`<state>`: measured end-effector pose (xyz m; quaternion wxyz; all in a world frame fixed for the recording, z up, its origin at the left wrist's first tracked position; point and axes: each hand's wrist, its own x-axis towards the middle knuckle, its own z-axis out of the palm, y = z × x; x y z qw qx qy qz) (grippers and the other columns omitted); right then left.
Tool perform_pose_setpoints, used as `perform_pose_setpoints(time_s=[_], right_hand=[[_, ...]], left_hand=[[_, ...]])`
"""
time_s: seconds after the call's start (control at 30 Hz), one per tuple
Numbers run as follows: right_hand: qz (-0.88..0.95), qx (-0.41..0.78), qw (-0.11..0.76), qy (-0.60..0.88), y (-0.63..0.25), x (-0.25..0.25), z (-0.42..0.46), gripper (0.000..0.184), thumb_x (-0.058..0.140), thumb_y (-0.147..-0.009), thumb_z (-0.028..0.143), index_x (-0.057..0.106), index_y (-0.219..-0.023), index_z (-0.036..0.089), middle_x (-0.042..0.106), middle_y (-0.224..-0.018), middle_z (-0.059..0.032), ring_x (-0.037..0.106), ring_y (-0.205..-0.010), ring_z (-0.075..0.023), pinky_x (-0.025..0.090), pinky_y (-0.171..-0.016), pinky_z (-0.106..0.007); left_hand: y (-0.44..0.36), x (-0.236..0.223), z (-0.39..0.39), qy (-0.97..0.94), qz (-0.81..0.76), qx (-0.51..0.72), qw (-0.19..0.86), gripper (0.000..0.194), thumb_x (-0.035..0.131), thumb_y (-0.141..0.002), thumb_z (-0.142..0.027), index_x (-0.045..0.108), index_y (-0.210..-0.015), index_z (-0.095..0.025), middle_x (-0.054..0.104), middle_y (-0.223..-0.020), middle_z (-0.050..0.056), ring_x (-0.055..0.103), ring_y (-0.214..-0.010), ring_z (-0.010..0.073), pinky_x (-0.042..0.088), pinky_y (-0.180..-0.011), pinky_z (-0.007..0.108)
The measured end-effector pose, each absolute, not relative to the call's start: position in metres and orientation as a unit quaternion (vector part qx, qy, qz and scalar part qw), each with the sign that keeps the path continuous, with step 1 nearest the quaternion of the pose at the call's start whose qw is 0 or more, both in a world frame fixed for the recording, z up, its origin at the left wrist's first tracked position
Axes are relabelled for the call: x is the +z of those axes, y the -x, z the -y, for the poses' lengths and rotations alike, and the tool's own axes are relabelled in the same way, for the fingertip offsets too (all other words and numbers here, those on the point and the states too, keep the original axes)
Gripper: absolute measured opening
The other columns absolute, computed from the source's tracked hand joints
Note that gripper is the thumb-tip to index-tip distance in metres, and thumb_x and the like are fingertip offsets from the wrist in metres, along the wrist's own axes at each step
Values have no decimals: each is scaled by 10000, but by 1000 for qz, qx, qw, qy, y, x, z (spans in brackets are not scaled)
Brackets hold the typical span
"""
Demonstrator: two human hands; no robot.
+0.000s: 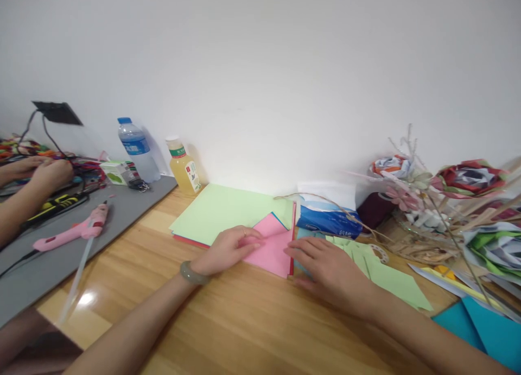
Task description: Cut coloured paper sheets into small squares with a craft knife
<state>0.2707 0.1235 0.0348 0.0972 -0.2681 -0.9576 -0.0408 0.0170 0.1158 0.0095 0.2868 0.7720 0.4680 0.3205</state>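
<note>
A sheet of pink paper [277, 255] lies partly folded on the table, over the right end of a paper stack. My left hand [230, 249] is at its left side, thumb and fingers closed on the fold. My right hand [328, 264] rests at the sheet's right edge, fingers stretched out, holding nothing that I can see. Behind the pink sheet spreads a light green sheet [222, 209], with red and blue edges showing beneath it. Pale green folded papers [391, 277] lie beyond my right hand.
A juice bottle [184, 169] and a water bottle [138, 150] stand by the wall. On the grey mat [134, 212] lies a pink glue gun [81, 228]; another person's hands [49, 174] work there. A blue tissue pack [329, 217], paper flowers [470, 182] and teal paper [484, 326] are right.
</note>
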Motion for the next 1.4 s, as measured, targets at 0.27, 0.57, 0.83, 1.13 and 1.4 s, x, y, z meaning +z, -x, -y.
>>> perform_pose_setpoints(time_s=[0.27, 0.57, 0.83, 1.13, 1.4], right_hand=[[963, -53, 73, 253, -247, 28, -136, 134, 525, -798, 98, 631, -790, 180, 674, -799, -4, 596, -714, -137, 371, -542, -242], [941, -89, 165, 283, -239, 52, -147, 237, 392, -916, 208, 622, -959, 174, 678, -900, -56, 600, -820, -152, 425, -651, -247], [917, -30, 269, 292, -259, 51, -121, 154, 443, -894, 211, 584, -949, 185, 636, -933, -69, 589, -841, -161, 478, -669, -274], [933, 6, 107, 344, -263, 34, -126, 181, 464, -853, 137, 633, -909, 167, 661, -898, -80, 590, -857, -215, 460, -715, -340], [945, 56, 77, 312, -259, 38, -136, 226, 454, -823, 85, 653, -844, 188, 670, -848, -51, 585, -815, -181, 405, -651, -269]], left_hand=[[-10, 9, -117, -785, -471, 288, 280, 365, 600, -809, -376, 532, -1139, -233, 584, -1182, 20, 529, -1098, 193, 389, -958, 301], [-7, 17, -117, -862, -418, 196, 207, 426, 640, -804, -287, 517, -1209, -236, 560, -1196, 55, 514, -1087, 210, 401, -921, 314], [-4, 16, -121, -826, -393, 279, 291, 233, 568, -866, -283, 640, -1080, -223, 639, -1071, 29, 578, -967, 155, 427, -855, 239], [-2, 5, -126, -762, -454, 336, 317, 275, 568, -855, -314, 639, -1078, -170, 660, -1098, 57, 604, -997, 191, 451, -874, 277], [-2, 2, -123, -841, -407, 327, 142, 446, 306, -929, -131, 432, -1334, -267, 486, -1322, 50, 483, -1180, 176, 394, -972, 303]])
